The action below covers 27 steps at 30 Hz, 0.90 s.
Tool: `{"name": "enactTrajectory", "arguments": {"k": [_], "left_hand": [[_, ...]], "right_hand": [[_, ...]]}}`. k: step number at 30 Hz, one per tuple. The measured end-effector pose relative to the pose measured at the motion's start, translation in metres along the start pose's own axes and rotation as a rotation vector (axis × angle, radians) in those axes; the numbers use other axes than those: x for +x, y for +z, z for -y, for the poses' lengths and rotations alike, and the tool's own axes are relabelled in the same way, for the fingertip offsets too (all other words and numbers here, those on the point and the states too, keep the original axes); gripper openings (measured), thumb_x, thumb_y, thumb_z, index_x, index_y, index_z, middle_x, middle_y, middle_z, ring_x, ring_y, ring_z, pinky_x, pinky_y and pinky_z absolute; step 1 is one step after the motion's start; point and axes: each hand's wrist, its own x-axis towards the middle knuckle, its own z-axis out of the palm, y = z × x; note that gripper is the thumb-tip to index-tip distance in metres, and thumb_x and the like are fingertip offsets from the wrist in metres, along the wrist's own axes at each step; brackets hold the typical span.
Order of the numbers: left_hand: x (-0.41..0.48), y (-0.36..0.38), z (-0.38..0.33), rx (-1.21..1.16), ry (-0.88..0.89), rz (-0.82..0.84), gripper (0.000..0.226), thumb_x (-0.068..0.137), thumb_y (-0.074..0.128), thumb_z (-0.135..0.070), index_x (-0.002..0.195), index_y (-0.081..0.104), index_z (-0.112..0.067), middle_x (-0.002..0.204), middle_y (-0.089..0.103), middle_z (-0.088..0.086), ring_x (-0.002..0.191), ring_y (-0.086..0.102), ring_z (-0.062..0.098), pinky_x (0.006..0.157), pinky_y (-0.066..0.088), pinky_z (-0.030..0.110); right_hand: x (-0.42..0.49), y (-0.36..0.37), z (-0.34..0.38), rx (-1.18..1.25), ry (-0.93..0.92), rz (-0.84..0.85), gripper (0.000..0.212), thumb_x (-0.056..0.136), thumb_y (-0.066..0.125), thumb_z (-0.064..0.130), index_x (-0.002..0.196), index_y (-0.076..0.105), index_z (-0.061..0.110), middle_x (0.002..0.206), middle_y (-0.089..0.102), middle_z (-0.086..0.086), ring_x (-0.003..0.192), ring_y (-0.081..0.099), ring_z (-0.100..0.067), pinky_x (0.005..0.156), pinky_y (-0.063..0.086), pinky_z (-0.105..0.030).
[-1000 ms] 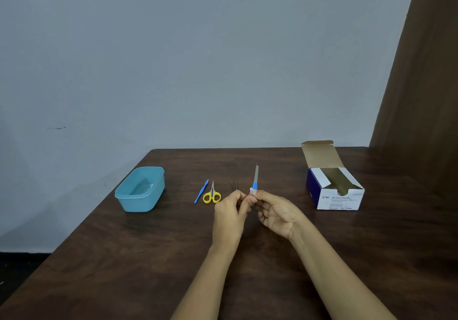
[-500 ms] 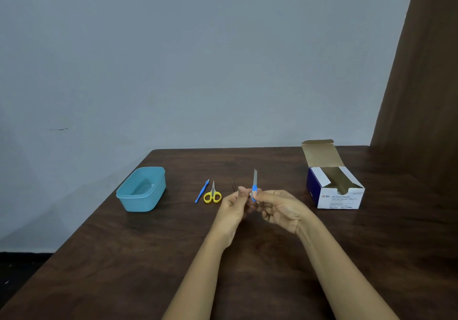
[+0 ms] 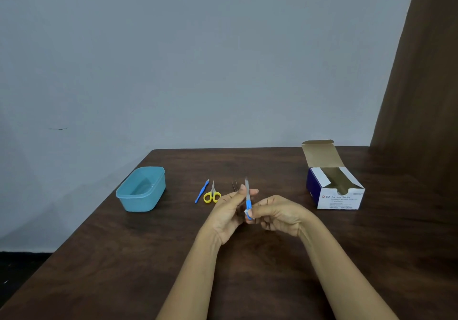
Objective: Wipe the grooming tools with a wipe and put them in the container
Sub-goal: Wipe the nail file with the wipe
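The left hand (image 3: pixel 229 211) pinches the nail file (image 3: pixel 248 204) by its metal blade, upright above the table (image 3: pixel 119 257), so the right hand (image 3: pixel 278 213) can pinch a small white wipe (image 3: pixel 246 211) round the blue handle. The open teal container (image 3: pixel 142 204) stands well to the left, past the yellow scissors (image 3: pixel 212 195), blue cuticle tool (image 3: pixel 202 192) and what look like tweezers (image 3: pixel 234 185). Nothing seems to block that path, and the alcohol swab box (image 3: pixel 340 199) sits to the right.

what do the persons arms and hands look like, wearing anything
Both forearms are bare as far as the picture shows them, with no sleeve in view. The left hand and the right hand wear no gloves. No ring, watch or bracelet can be seen on the wrists or on the fingers that show.
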Motion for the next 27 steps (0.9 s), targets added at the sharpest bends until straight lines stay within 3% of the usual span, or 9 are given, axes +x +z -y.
{"name": "enactTrajectory", "arguments": {"k": [5,12,18,24,27], "left_hand": [[0.0036,-0.0042,0.0009,-0.137,0.122,-0.075,0.036,0.074,0.066,-0.034,0.096,0.071,-0.006,0.081,0.068,0.001,0.076,0.058,0.011,0.073,0.050,0.024],[0.0064,-0.0039,0.0046,-0.161,0.200,-0.174,0.035,0.076,0.067,-0.029,0.099,0.071,-0.004,0.091,0.068,0.003,0.082,0.059,0.011,0.079,0.049,0.024],[0.0072,-0.0026,0.0050,-0.133,0.191,-0.174,0.026,0.085,0.064,-0.025,0.100,0.072,-0.004,0.084,0.068,-0.002,0.083,0.057,0.011,0.082,0.048,0.027],[0.0070,-0.0042,0.0037,-0.164,0.190,-0.197,0.030,0.084,0.065,-0.024,0.104,0.070,-0.002,0.094,0.069,0.003,0.080,0.058,0.012,0.077,0.050,0.024],[0.0071,-0.0053,0.0032,-0.161,0.195,-0.213,0.028,0.084,0.065,-0.023,0.103,0.071,-0.003,0.098,0.070,0.004,0.083,0.059,0.012,0.078,0.050,0.024]], "right_hand": [[0.0036,-0.0025,0.0010,0.159,0.069,-0.105,0.004,0.081,0.071,0.012,0.084,0.071,0.010,0.081,0.073,-0.005,0.078,0.068,-0.012,0.065,0.040,-0.021],[0.0046,0.0016,0.0015,0.234,0.122,-0.142,0.008,0.080,0.073,0.018,0.082,0.072,0.011,0.077,0.073,-0.002,0.080,0.067,-0.012,0.062,0.039,-0.020],[0.0018,-0.0016,0.0039,0.223,0.179,-0.076,0.004,0.081,0.070,0.010,0.084,0.071,0.008,0.079,0.073,-0.003,0.078,0.068,-0.012,0.065,0.041,-0.020],[0.0026,-0.0010,0.0024,0.152,0.143,-0.080,0.022,0.067,0.079,0.026,0.081,0.071,0.012,0.078,0.071,-0.002,0.078,0.068,-0.012,0.063,0.041,-0.020],[0.0023,-0.0012,0.0025,0.159,0.136,-0.069,0.018,0.071,0.077,0.024,0.082,0.071,0.012,0.079,0.072,-0.002,0.077,0.068,-0.012,0.062,0.040,-0.019]]}}
